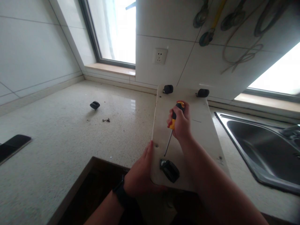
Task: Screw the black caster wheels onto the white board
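Note:
My right hand [181, 122] is wrapped round the yellow and black handle of a screwdriver [173, 123], whose tip points down beside the mounting plate of a black caster [171, 171]. This caster sits near the front left corner of a white board [194, 137] on the countertop. At that corner my left hand [140, 172] grips the board's left edge; some of its fingers are hidden beneath. Two more black casters, a left one [168, 89] and a right one [203, 92], are at the board's far end.
On the speckled countertop [126, 125] lie a loose caster [95, 105], several small screws [106, 120] and a dark flat object [14, 147]. A steel sink [255, 150] is set in at right. Below the counter's front is a dark opening [93, 187]. Pipe fittings [207, 36] hang on the wall.

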`<state>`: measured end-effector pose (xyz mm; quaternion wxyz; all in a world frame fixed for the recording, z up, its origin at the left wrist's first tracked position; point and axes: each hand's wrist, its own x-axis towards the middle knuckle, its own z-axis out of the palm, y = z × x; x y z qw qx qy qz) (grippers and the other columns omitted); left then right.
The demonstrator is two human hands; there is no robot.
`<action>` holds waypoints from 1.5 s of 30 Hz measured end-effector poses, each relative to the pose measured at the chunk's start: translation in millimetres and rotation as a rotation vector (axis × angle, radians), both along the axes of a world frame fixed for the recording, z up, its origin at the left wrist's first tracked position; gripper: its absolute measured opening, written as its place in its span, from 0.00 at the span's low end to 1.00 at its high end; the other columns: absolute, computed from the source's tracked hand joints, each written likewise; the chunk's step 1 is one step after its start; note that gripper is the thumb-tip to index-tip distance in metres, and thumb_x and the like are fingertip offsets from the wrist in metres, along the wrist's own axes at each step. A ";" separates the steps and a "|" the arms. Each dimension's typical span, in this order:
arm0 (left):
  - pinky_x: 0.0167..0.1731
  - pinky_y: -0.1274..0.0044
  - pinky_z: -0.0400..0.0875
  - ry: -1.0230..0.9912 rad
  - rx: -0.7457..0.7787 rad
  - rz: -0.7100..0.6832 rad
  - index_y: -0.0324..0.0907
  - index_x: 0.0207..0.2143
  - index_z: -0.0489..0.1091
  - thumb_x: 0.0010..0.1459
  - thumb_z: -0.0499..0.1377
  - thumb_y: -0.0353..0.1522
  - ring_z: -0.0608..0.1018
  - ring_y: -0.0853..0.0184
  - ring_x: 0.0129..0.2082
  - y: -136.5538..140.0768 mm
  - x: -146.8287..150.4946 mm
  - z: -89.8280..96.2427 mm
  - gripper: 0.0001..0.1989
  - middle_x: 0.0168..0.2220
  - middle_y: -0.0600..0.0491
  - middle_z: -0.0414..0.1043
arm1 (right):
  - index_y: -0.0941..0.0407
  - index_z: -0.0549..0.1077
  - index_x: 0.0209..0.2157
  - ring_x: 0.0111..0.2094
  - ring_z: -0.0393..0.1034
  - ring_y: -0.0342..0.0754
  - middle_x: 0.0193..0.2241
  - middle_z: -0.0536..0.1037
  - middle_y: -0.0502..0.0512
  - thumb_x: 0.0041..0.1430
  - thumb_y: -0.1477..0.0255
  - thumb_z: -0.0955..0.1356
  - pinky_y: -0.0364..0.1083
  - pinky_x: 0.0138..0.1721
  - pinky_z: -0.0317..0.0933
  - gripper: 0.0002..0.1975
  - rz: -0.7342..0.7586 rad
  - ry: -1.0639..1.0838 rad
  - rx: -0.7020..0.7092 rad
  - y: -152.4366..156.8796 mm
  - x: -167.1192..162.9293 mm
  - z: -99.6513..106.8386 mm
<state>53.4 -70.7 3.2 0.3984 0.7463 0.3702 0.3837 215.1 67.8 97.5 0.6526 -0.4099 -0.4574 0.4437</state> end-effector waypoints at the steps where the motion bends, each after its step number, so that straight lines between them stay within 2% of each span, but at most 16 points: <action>1: 0.64 0.46 0.58 0.012 0.007 0.002 0.51 0.73 0.24 0.34 0.79 0.38 0.53 0.37 0.71 0.1 -0.5 -1.1 0.79 0.74 0.35 0.40 | 0.44 0.59 0.47 0.13 0.57 0.37 0.26 0.66 0.39 0.57 0.64 0.67 0.39 0.11 0.54 0.17 0.003 0.005 -0.007 0.4 0.3 -1.6; 5: 0.65 0.46 0.56 0.050 0.038 -0.031 0.50 0.72 0.19 0.37 0.78 0.42 0.51 0.37 0.72 0.1 -6.5 -2.9 0.79 0.74 0.36 0.37 | 0.45 0.59 0.46 0.13 0.57 0.37 0.25 0.66 0.39 0.55 0.64 0.68 0.38 0.11 0.53 0.18 0.011 0.042 -0.035 0.7 1.3 -4.1; 8: 0.67 0.45 0.51 0.038 0.020 -0.053 0.51 0.73 0.20 0.46 0.74 0.46 0.47 0.39 0.73 -2.8 -10.5 0.1 0.72 0.75 0.39 0.33 | 0.46 0.59 0.44 0.14 0.56 0.38 0.24 0.66 0.38 0.53 0.64 0.68 0.38 0.11 0.52 0.18 0.001 0.088 -0.058 1.0 2.8 -3.7; 11: 0.66 0.43 0.47 0.059 0.016 0.045 0.52 0.74 0.28 0.50 0.71 0.46 0.42 0.38 0.73 -9.3 -8.7 6.1 0.64 0.76 0.43 0.28 | 0.46 0.59 0.43 0.13 0.56 0.38 0.23 0.66 0.38 0.52 0.63 0.68 0.38 0.11 0.52 0.18 -0.007 0.130 -0.078 1.2 5.7 -2.2; 13: 0.66 0.42 0.47 0.108 0.069 0.114 0.54 0.74 0.41 0.51 0.71 0.42 0.40 0.37 0.73 -14.4 -5.2 11.8 0.56 0.76 0.46 0.27 | 0.46 0.59 0.44 0.13 0.56 0.38 0.23 0.66 0.38 0.52 0.63 0.68 0.38 0.11 0.52 0.18 -0.015 0.154 -0.083 0.7 7.7 -0.7; 15: 0.66 0.44 0.49 0.158 0.140 0.120 0.54 0.69 0.56 0.53 0.70 0.35 0.41 0.40 0.73 -18.6 -1.9 18.8 0.44 0.76 0.49 0.34 | 0.46 0.59 0.44 0.13 0.56 0.38 0.22 0.66 0.38 0.52 0.63 0.68 0.38 0.12 0.52 0.18 -0.024 0.178 -0.081 -0.3 9.4 0.7; 17: 0.65 0.47 0.53 0.180 0.176 0.102 0.51 0.62 0.66 0.52 0.69 0.29 0.46 0.43 0.73 -20.9 0.0 26.1 0.35 0.74 0.48 0.45 | 0.47 0.60 0.43 0.13 0.56 0.38 0.22 0.67 0.38 0.52 0.63 0.68 0.38 0.11 0.52 0.17 -0.029 0.200 -0.078 -1.3 10.9 1.9; 20: 0.62 0.49 0.59 0.154 0.165 0.101 0.48 0.53 0.69 0.48 0.70 0.27 0.56 0.45 0.69 -21.2 1.3 33.8 0.29 0.67 0.45 0.62 | 0.47 0.60 0.43 0.13 0.56 0.38 0.22 0.67 0.38 0.52 0.64 0.68 0.38 0.11 0.52 0.17 -0.044 0.230 -0.071 -1.7 13.8 3.7; 22: 0.60 0.51 0.61 0.128 0.140 0.089 0.48 0.51 0.68 0.47 0.71 0.26 0.61 0.47 0.66 -20.8 2.4 34.9 0.29 0.60 0.47 0.71 | 0.47 0.60 0.43 0.13 0.55 0.38 0.22 0.66 0.38 0.53 0.64 0.67 0.38 0.11 0.52 0.16 -0.073 0.252 -0.057 -0.9 16.6 5.1; 24: 0.59 0.54 0.62 0.094 0.124 0.076 0.49 0.51 0.65 0.47 0.71 0.25 0.64 0.50 0.63 -20.6 4.5 33.2 0.30 0.55 0.49 0.75 | 0.47 0.61 0.43 0.13 0.56 0.38 0.22 0.66 0.38 0.53 0.65 0.67 0.38 0.12 0.52 0.16 -0.109 0.275 -0.042 0.3 20.2 6.5; 28: 0.55 0.58 0.66 0.066 0.145 0.092 0.49 0.55 0.64 0.48 0.71 0.24 0.68 0.52 0.57 -19.2 10.1 27.6 0.34 0.52 0.48 0.73 | 0.47 0.61 0.42 0.13 0.57 0.38 0.22 0.67 0.38 0.53 0.66 0.68 0.37 0.11 0.52 0.16 -0.146 0.291 -0.034 3.0 26.4 7.6; 33: 0.48 0.66 0.70 0.052 0.209 0.191 0.50 0.52 0.70 0.53 0.68 0.23 0.70 0.57 0.47 -15.0 13.8 26.2 0.26 0.42 0.51 0.72 | 0.47 0.61 0.43 0.12 0.56 0.37 0.21 0.66 0.37 0.54 0.67 0.67 0.37 0.11 0.51 0.16 -0.140 0.275 -0.014 3.7 27.5 5.9; 40: 0.51 0.62 0.69 0.038 0.255 0.180 0.48 0.51 0.68 0.50 0.66 0.21 0.69 0.55 0.52 -13.6 16.1 23.3 0.27 0.46 0.49 0.72 | 0.47 0.61 0.44 0.12 0.57 0.37 0.22 0.67 0.37 0.55 0.67 0.67 0.38 0.11 0.52 0.15 -0.131 0.262 -0.005 3.8 28.5 3.8; 45: 0.52 0.61 0.68 0.103 0.284 0.147 0.48 0.56 0.67 0.51 0.63 0.20 0.67 0.54 0.54 -12.2 14.6 19.4 0.30 0.48 0.49 0.73 | 0.48 0.61 0.44 0.12 0.57 0.37 0.22 0.67 0.37 0.55 0.68 0.67 0.38 0.10 0.52 0.15 -0.162 0.258 -0.003 4.9 30.6 4.0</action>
